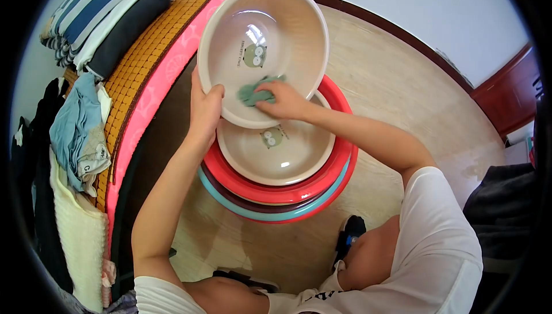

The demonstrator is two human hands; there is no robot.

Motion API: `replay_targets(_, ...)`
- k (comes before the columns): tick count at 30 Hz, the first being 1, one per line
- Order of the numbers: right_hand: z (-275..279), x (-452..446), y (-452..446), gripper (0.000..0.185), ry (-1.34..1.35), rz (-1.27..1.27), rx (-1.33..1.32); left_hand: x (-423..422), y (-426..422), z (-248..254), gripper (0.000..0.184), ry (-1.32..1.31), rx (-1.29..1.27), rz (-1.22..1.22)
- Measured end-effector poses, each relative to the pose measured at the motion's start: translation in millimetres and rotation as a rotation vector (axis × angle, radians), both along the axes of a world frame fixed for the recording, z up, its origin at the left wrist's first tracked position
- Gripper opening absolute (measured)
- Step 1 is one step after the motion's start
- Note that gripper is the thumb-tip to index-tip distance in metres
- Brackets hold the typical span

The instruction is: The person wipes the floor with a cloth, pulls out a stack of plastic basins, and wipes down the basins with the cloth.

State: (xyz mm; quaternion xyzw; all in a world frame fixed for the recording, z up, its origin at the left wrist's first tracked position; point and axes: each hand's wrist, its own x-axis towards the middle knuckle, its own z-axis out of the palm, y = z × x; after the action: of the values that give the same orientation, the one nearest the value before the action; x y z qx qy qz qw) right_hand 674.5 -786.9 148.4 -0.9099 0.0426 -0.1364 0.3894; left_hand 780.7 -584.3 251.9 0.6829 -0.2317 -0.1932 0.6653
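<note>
Head view: left hand (206, 109) grips tilted beige basin (277, 32) by its rim over stacked basins (276, 166), apparently bracing it while right hand (283, 100), fingers closed on green cloth (250, 92), presses the inner wall.

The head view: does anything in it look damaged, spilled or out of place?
One thing: the wall has a dark, scuffed-looking mark just above the baseboard, breaking its pale surface. The held basin shows no visible crack.

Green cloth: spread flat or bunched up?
Bunched up: the green cloth is a crumpled wad under the right hand, against the inside of the upper basin.
</note>
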Motion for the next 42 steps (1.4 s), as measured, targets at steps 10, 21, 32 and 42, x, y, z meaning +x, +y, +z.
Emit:
replay_targets(10, 59, -32, 23, 0.079, -0.064, 0.169, -0.526, 24, 8, 6, 0.07, 0.128, -0.026, 0.048)
replay_targets(21, 46, -55, -28, 0.063, -0.394, 0.082, -0.75, 14, -8, 31, 0.07, -0.048, 0.142, -0.03)
replay_targets(32, 153, -41, -30, 0.046, -0.547, -0.211, 0.663, 5, -28, -3, 0.103, 0.298, -0.009, -0.093)
replay_targets(42, 150, -66, -21, 0.05, -0.362, -0.061, 1.366, -17, -37, -26, 0.099, 1.192, -0.621, -0.113)
